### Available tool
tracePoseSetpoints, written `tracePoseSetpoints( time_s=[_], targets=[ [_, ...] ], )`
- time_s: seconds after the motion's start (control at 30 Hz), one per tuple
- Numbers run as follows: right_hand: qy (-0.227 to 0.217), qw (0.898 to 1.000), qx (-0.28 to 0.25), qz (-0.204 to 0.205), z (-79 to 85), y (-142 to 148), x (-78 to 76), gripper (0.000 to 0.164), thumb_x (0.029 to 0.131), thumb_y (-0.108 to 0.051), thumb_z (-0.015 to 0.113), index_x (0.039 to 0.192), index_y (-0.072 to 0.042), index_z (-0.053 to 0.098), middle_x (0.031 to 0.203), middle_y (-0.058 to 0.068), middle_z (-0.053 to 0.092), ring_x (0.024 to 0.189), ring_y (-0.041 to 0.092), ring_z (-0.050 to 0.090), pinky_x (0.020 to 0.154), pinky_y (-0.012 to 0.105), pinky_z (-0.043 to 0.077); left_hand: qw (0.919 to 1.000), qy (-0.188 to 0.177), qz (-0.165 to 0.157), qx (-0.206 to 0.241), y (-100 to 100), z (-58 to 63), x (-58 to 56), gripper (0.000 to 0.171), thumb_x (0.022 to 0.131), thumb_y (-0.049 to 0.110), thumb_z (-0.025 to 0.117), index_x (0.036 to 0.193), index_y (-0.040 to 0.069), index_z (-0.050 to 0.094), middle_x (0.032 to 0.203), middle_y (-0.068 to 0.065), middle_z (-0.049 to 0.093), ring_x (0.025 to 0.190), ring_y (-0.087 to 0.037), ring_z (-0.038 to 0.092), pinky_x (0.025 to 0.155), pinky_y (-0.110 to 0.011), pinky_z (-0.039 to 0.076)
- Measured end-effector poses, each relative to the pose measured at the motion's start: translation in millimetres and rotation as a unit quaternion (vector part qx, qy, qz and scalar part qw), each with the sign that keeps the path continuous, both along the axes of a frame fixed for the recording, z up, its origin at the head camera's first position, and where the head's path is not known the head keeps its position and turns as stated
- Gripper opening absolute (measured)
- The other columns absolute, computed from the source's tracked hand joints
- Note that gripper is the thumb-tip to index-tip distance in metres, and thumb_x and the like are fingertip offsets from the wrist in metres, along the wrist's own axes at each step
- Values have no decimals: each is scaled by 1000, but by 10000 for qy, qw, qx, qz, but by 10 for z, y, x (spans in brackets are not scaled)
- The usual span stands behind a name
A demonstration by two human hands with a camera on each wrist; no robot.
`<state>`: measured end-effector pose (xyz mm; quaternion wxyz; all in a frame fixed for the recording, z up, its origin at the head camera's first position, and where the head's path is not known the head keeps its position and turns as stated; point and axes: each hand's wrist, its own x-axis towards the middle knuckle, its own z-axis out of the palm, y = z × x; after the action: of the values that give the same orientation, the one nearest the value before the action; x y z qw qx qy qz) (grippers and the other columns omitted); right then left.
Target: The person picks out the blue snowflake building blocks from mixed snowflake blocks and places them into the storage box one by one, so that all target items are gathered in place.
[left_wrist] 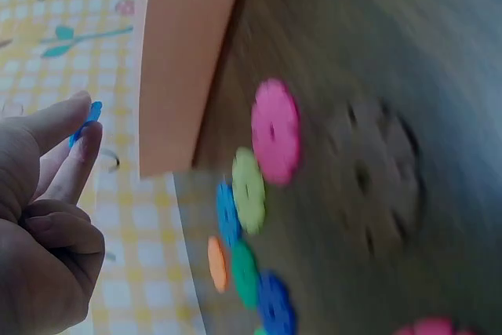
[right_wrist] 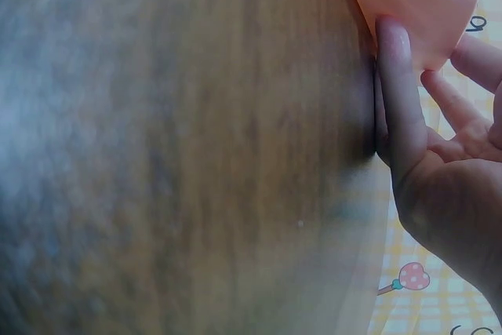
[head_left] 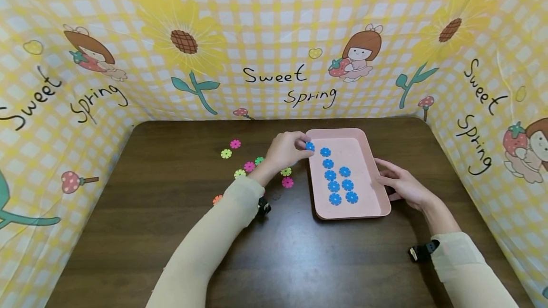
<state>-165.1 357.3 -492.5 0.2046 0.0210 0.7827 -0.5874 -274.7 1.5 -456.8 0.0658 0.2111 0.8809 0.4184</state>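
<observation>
My left hand (head_left: 284,151) pinches a small blue flower-shaped disc (head_left: 310,146) between thumb and finger, over the far left rim of a pink tray (head_left: 369,203). In the left wrist view the blue disc (left_wrist: 86,123) stands edge-on at the fingertips. Inside the tray, several like blue discs (head_left: 330,175) lie in two columns, the left one longer. My right hand (head_left: 406,184) touches the tray's right side with its fingers extended. The right wrist view shows fingertips against the outer wall of the tray (right_wrist: 427,5) and near its rim.
Loose flower discs lie on the dark wooden table (head_left: 265,260) left of the tray, among them pink (head_left: 288,182), yellow-green (head_left: 226,154), green and orange (head_left: 217,199); the left arm covers part of them. A brownish disc (left_wrist: 372,178) is blurred. Patterned cloth (head_left: 274,37) encloses the table's back and sides.
</observation>
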Motion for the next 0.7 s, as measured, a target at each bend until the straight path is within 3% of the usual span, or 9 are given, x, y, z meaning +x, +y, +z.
tracePoseSetpoints(
  time_s=[0.37,0.7],
  targets=[
    [42,10000,43,-27,5,8,1,73,107,-23,61,167,-15,21,147,37,41,106,29,66,77,51,60,9990,7,-340,-281,569,-81,81,32,90,29,84,118,16,77,96,7,73,87,-5,65,75,-25,53],
    [27,10000,17,-40,-25,16,-18,71,107,-21,59,166,-14,21,147,38,41,105,28,67,78,51,60,9959,177,-351,-816,869,-242,125,29,93,27,81,120,17,75,94,9,69,82,-2,61,70,-21,50]
  ],
)
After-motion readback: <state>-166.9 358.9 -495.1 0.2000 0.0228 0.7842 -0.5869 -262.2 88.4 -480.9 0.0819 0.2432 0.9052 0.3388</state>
